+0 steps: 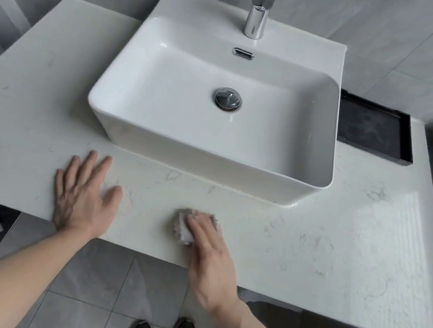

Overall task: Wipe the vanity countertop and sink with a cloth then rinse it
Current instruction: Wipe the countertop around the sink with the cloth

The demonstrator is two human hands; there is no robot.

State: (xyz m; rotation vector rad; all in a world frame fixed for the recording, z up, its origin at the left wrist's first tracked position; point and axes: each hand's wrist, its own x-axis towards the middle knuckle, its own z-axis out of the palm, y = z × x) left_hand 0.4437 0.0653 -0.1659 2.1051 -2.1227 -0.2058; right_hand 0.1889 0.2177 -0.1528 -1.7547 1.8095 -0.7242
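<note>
Here the right hand (211, 252) presses a small bunched grey cloth (184, 227) flat against the desk (309, 252), fingers straight and laid over the cloth's right side, not curled round it; that suits pushing it along the stone. The cloth sits at about six o'clock from the white basin sink (216, 111), near the desk's front edge. The left hand (84, 198) lies open, palm down and fingers spread, at about seven o'clock from the sink, probably bracing the person as they lean in. Pale crumbs or dust show between the two hands, and faint smears at about four o'clock, so the wiping looks unfinished. The sink bowl looks dry, with its chrome drain plug (226, 98) in the middle. The faucet (258, 12) stands at twelve o'clock with no water running, so rinsing is not yet begun. A dark tray (372, 127) rests at three o'clock, just beside the sink.
</note>
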